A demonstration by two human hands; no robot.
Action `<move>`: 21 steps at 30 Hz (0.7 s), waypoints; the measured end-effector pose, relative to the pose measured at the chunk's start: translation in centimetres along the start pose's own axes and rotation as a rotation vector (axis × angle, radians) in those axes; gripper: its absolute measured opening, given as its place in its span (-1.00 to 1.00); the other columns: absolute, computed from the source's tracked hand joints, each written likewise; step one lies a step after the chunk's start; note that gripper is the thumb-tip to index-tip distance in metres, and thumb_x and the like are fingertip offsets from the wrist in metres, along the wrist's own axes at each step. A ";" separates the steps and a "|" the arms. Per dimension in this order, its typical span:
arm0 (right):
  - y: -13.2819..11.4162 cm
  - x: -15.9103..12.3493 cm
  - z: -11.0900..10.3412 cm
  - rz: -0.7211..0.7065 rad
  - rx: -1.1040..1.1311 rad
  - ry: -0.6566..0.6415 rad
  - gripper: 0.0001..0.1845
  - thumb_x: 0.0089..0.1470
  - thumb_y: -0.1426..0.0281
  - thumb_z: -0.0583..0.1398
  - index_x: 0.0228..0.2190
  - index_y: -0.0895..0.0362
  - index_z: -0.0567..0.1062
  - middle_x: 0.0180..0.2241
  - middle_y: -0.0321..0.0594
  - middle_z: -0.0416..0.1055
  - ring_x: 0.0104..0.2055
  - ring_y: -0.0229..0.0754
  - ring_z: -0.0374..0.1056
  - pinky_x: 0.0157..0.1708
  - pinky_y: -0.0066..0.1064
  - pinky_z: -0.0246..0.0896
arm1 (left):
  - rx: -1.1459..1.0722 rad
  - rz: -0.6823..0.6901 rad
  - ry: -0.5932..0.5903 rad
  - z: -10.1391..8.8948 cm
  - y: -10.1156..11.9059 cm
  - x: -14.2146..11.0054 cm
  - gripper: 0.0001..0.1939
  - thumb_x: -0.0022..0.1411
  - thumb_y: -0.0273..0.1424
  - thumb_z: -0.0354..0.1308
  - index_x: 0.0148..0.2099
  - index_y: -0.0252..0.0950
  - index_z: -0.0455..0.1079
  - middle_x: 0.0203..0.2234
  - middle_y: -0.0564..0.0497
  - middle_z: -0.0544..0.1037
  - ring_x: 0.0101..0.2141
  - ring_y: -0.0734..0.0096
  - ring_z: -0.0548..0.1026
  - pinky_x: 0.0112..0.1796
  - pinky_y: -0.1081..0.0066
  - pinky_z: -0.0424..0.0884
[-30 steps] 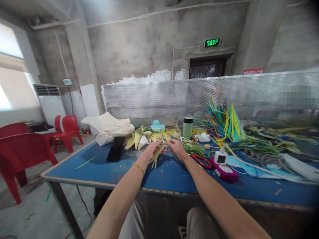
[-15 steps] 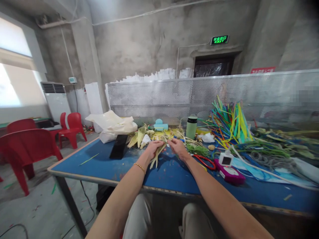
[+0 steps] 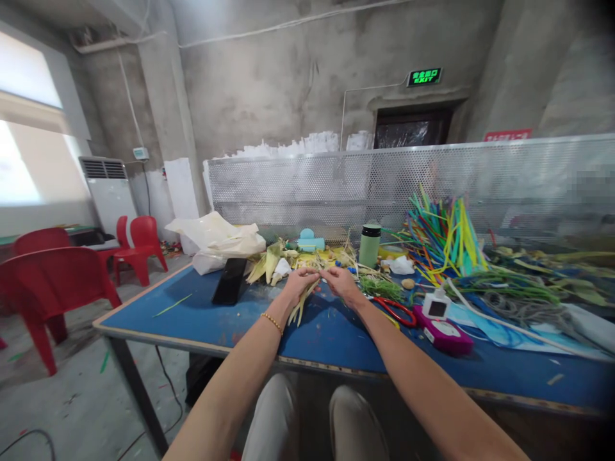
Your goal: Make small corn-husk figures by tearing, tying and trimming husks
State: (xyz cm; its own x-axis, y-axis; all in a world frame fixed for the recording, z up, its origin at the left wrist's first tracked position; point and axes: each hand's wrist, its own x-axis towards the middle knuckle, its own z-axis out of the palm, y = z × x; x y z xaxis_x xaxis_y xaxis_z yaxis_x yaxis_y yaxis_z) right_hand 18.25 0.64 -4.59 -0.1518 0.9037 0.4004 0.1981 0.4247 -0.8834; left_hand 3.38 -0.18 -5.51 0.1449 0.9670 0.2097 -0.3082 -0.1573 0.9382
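Head view: left of and in front of the green cylindrical bottle [image 3: 369, 248], the left hand [image 3: 301, 283] pinches pale, flat plant-fibre strips [image 3: 300, 308]; the right hand [image 3: 340, 283], grip unclear, has drawn closer, suggesting finer handling.

Daylight comes from the far left, where the tall window with a pale blind [image 3: 19, 166] is blown out to white. A softer glow whitens the top of the rough grey concrete wall [image 3: 269, 83], its source out of view. The blue flat-topped table [image 3: 177, 320] is moderately lit, with soft shadow below the bare left hand [image 3: 298, 285] and right hand [image 3: 342, 285]; underneath, it turns dim. The green-lit exit sign [image 3: 424, 77] glows crisply. Fine straw-coloured strips [image 3: 298, 308] look slightly soft. Wide-angle stretching tilts the far-left uprights; the right corners darken, and far right a pixelated patch covers the perforated metal panel [image 3: 288, 182].
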 end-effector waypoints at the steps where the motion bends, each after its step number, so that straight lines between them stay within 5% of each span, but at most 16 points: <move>1: -0.1 0.0 0.0 -0.003 -0.002 -0.003 -0.51 -0.12 -0.01 0.23 -0.66 0.09 0.22 -0.79 -0.47 0.03 -0.74 -0.40 -0.08 -0.73 -0.48 -0.20 | -0.010 0.003 0.000 0.0 0.0 0.0 -0.62 -0.12 -0.34 0.40 -0.26 -0.40 0.41 -0.56 0.02 0.52 -0.63 0.47 0.46 -0.56 0.49 0.33; 6: -0.3 -0.1 -0.1 -0.028 -0.019 -0.001 -0.52 -0.07 -0.01 0.20 -0.66 0.10 0.24 -0.77 -0.46 0.04 -0.73 -0.39 -0.08 -0.73 -0.48 -0.18 | -0.029 -0.002 0.030 0.1 0.4 -0.1 -0.68 -0.08 -0.30 0.39 -0.36 -0.42 0.41 -0.54 -0.03 0.52 -0.63 0.49 0.45 -0.57 0.49 0.31; 13: 0.2 0.3 -0.1 -0.049 -0.093 0.043 -0.52 -0.05 -0.01 0.17 -0.66 0.11 0.25 -0.77 -0.44 0.07 -0.71 -0.38 -0.05 -0.71 -0.48 -0.14 | -0.096 -0.061 -0.107 0.3 0.7 -0.6 -0.74 0.00 -0.34 0.35 -0.35 -0.41 0.39 -0.49 -0.08 0.56 -0.59 0.47 0.49 -0.54 0.50 0.36; 21: 0.3 0.2 -0.1 -0.118 -0.280 -0.006 -0.60 0.09 0.17 0.06 -0.67 0.11 0.29 -0.74 -0.38 0.16 -0.68 -0.32 0.06 -0.62 -0.46 -0.03 | -0.178 0.013 0.024 -0.4 0.8 0.3 -0.81 0.05 -0.43 0.30 -0.34 -0.41 0.37 -0.56 0.00 0.50 -0.59 0.56 0.44 -0.48 0.52 0.37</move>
State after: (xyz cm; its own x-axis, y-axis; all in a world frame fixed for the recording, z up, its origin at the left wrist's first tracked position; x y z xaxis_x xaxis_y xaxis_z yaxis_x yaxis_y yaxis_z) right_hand 18.39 0.96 -4.73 -0.1948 0.8472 0.4942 0.4384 0.5260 -0.7288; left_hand 2.85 0.06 -4.83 0.1183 0.9698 0.2134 -0.4719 -0.1342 0.8714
